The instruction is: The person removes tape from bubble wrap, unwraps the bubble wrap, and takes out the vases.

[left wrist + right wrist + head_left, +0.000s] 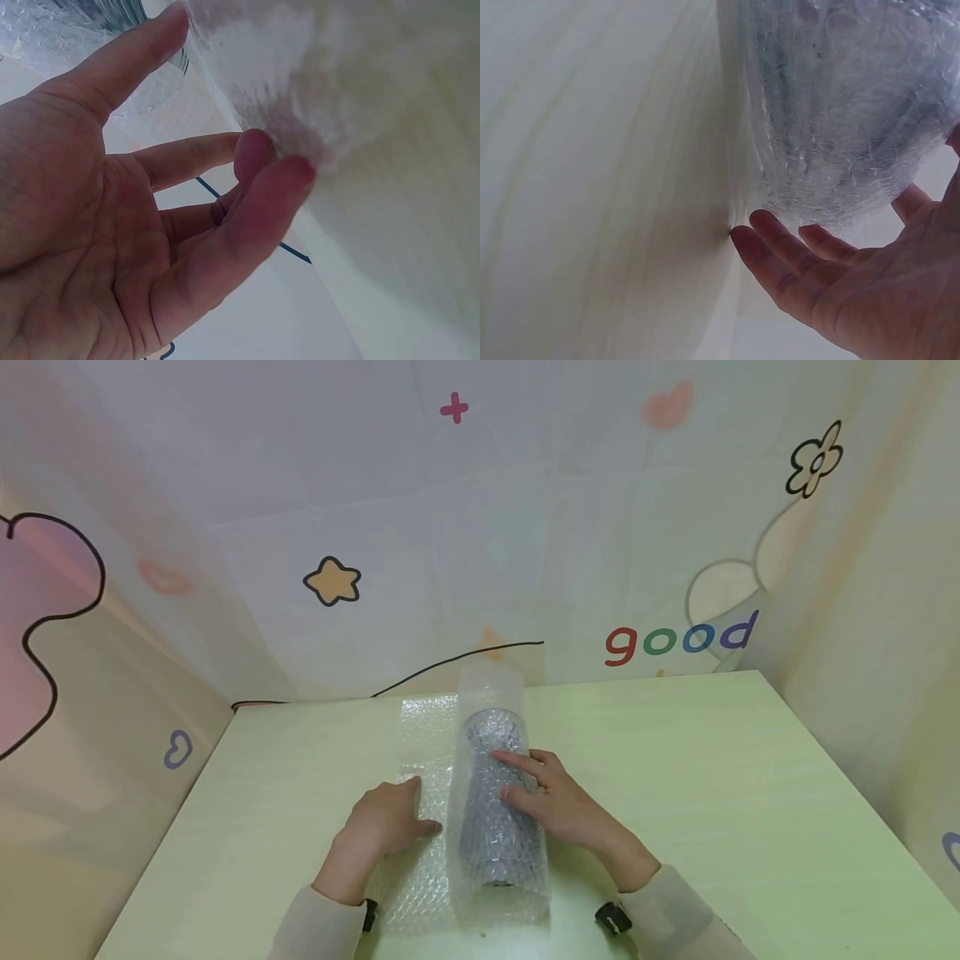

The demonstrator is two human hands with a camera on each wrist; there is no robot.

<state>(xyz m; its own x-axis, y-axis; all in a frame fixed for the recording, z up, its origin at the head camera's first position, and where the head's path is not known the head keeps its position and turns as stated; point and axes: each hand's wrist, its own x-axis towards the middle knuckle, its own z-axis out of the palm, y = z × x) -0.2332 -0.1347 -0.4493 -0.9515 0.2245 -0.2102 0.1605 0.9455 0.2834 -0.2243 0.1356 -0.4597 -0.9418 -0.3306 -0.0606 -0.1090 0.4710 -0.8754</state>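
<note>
Grey object point(495, 831) lies lengthwise, lower center of head frame, covered in bubble wrap point(420, 893); exact type unclear through the bubbles. Loose flat wrap runs out to its left on the pale green table point(697, 793).

Left hand point(382, 818), left of the object: thumb and fingers apart, tips touching the flat wrap; left wrist view has them at its edge. Can't tell if there's any grip.

Right hand point(564, 802), right of the object: fingers spread, thumb and index resting on the wrapped surface, not clamped. Right wrist view: wrapped object upper right, fingertips beside it.
</note>
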